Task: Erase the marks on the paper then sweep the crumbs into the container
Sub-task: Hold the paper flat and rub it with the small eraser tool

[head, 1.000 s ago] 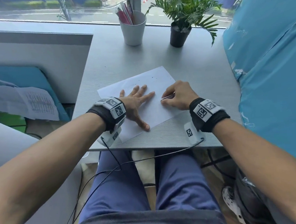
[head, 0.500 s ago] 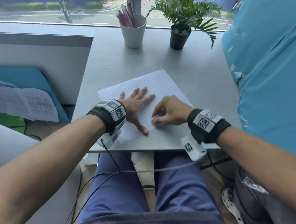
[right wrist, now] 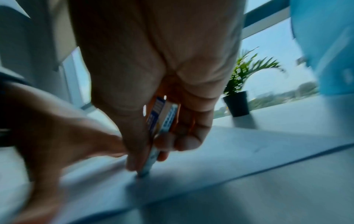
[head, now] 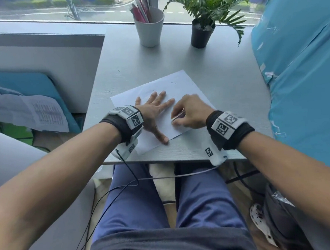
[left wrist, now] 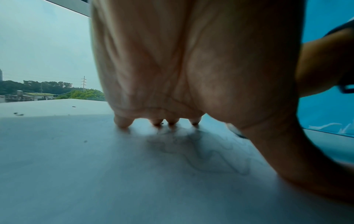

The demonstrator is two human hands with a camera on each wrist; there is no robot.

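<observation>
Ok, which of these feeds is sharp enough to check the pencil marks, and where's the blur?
Head view: sharp, even daylight, marks too faint. Left wrist view: wavy marks readable on the paper, dimmed by the left hand's shadow. Right wrist view: smeared by motion; the right hand and eraser soft.

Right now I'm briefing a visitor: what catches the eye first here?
Two hands on the white paper at the desk's near edge: the left hand pressed flat, the right hand rubbing an eraser beside it. Faint pencil scribbles remain under the left palm.
</observation>
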